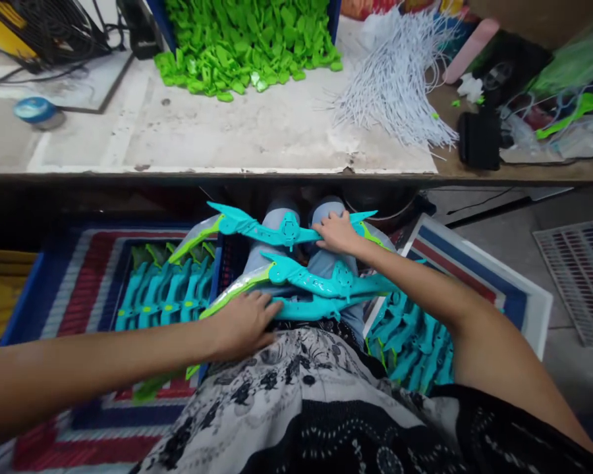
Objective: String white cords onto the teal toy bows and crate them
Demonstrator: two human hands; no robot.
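Several teal toy bows with lime-green and clear tips lie across my lap. My right hand (337, 232) is closed over the right part of the farthest toy bow (290, 230), above my knees. Nearer to me, a second toy bow (321, 282) lies tilted, its left tip pointing up. My left hand (244, 326) is on the left part of the nearest toy bow (306, 309), fingers bent over it. The undersides of both hands are hidden.
A workbench (217, 141) runs ahead, with a pile of green plastic parts (247, 46) and white ties (400, 79). Stacked toy bows (165, 296) stand at my left, and more toy bows (412, 342) at my right. A metal grid (580, 276) is on the floor.
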